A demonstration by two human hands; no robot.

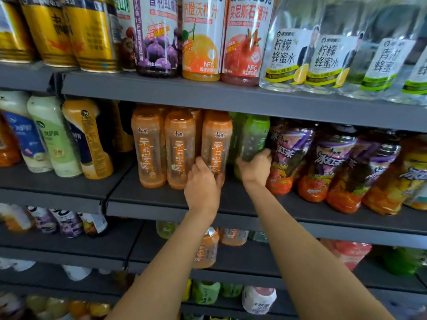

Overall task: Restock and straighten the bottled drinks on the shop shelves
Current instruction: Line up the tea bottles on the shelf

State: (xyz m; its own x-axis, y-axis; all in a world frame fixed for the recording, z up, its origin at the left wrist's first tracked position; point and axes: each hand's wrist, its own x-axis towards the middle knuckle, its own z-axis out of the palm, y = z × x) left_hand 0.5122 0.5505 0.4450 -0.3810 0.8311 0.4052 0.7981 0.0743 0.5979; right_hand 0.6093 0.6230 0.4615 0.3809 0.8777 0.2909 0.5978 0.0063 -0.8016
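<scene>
On the middle shelf [161, 199] stand three orange jasmine tea bottles in a front row. My left hand [203, 188] grips the lower part of the rightmost orange bottle [217, 139]. Just to its right, my right hand [255, 168] holds the lower half of a green tea bottle [255, 135], which stands further back on the shelf. Dark iced red tea bottles [288, 153] with purple labels stand close against the right hand's far side.
The upper shelf [208, 93] carries gold cans, juice bottles and clear lemon honey water bottles close above my hands. White and orange yoghurt drinks [46, 135] stand on the left section. Lower shelves [231, 269] hold a few scattered bottles, with bare shelf board in front of them.
</scene>
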